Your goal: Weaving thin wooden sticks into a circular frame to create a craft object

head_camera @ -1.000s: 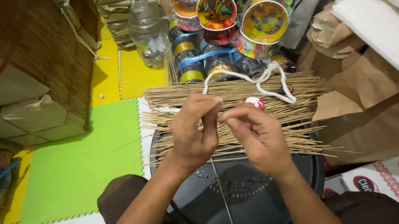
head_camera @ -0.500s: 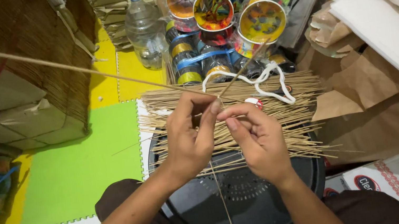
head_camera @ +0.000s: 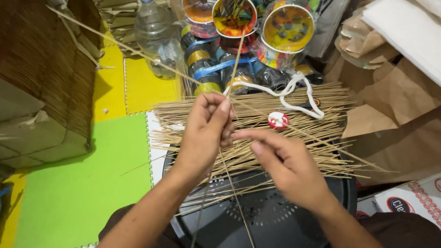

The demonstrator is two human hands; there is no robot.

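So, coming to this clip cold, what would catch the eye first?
Probably the two bare hands at centre, left hand and right hand, working thin sticks above a flat bundle of bamboo sticks laid across a round black tray. Behind them, bright colourful spools crowd the top, with a green foam mat at left.

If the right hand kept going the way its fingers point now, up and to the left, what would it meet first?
Probably the left hand: the right hand points its fingertips at it across a short gap, above the pile of thin sticks. Depth is hard to judge.
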